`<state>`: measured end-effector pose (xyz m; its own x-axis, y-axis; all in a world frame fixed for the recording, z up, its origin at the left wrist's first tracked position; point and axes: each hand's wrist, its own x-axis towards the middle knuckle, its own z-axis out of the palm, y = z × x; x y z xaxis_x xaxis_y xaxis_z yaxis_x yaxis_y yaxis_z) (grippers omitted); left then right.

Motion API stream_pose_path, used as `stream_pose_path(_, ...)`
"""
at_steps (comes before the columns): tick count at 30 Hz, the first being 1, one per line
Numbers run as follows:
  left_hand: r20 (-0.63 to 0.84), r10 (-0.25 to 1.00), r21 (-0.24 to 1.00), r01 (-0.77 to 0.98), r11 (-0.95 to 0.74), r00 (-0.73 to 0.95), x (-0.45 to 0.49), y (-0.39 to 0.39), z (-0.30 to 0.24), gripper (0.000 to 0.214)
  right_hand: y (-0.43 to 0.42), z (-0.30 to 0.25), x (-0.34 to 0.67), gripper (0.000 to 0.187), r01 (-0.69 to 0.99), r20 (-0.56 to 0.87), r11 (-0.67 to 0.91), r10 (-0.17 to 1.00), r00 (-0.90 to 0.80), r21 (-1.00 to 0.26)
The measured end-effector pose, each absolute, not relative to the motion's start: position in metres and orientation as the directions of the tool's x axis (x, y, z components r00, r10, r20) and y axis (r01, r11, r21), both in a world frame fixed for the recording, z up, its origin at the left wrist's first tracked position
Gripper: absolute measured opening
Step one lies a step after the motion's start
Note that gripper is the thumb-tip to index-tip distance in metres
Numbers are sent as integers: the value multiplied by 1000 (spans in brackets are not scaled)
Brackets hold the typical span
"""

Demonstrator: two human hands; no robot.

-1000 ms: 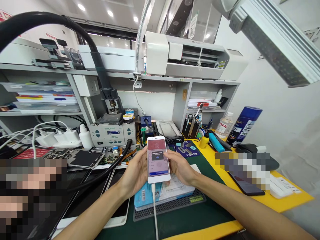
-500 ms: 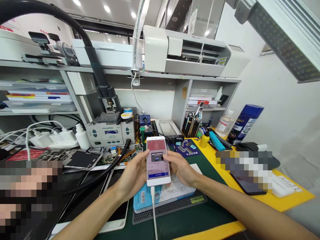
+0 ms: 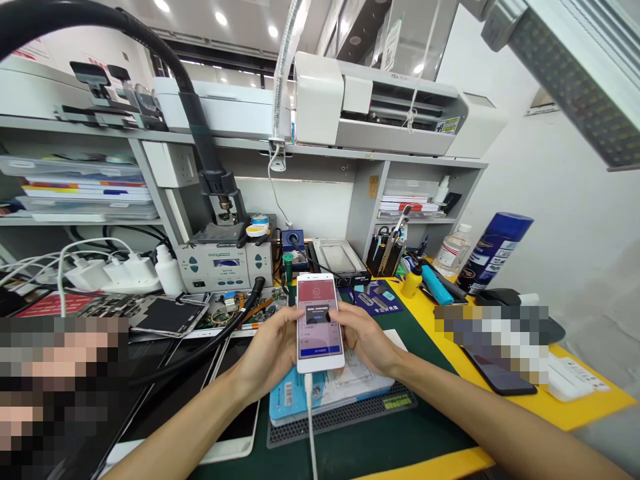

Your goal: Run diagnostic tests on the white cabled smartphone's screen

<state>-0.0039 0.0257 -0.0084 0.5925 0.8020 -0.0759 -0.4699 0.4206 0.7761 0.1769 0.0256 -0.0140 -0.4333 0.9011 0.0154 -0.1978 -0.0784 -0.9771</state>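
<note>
- Left hand [image 3: 273, 350]: fingers clamped on the left side of a white phone, thumb at the screen's left edge.
- Right hand [image 3: 367, 341]: fingers clamped on the phone's right side, thumb tip over the screen; whether it presses cannot be told.
- White phone [image 3: 321, 363], 1: held between the 2 hands, tilted up, screen lit red, pale and blue with a dark pop-up; text too small to read.
- White cable [image 3: 311, 427], 1: plugged into the phone's lower edge, running down out of view.
- Blue-and-white package [image 3: 289, 403], 1: below the phone, lying partly on a grey perforated mat [image 3: 345, 418].
- Green mat [image 3: 395, 443], 1: under the above, on a yellow surface [image 3: 607, 405].
- Purple card [image 3: 375, 305], 1: beyond the right hand.
- White-framed tablet [image 3: 235, 445], 1: beside the left forearm, a black hose [image 3: 235, 327] crossing above.
- Grey control unit [image 3: 227, 272], 1: behind the hose, with a small display.
- Yellow bottle [image 3: 411, 283], turquoise item [image 3: 437, 285], clear bottle [image 3: 454, 248] and blue can [image 3: 495, 252], 1 each: grouped at right.
- Dark phone [image 3: 500, 375], 1: at far right, partly blurred.
- White machine [image 3: 320, 100], 1: atop the grey shelf [image 3: 363, 200].
</note>
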Motion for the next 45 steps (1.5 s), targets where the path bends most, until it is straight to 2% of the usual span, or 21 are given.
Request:
stream_pose_path(14,-62,798,762,-488,425,599,-4,27,-11,49,26,-16,176,41,-204,-11,-102,914,-405,-974)
stream_pose_path(21,-28,798,750,-515,415,602,-5,28,-15,50,27,-18,177,36,-233,8,-97,910,-413,-968)
stream_pose_path(35,-112,827,811,-431,396,551,0,24,-7,44,25,-14,175,47,-252,3,-117,903,-430,-961)
stream_pose_path(45,-109,823,794,-449,410,558,-2,29,-13,44,25,-16,176,46,-246,6,-110,903,-430,-963)
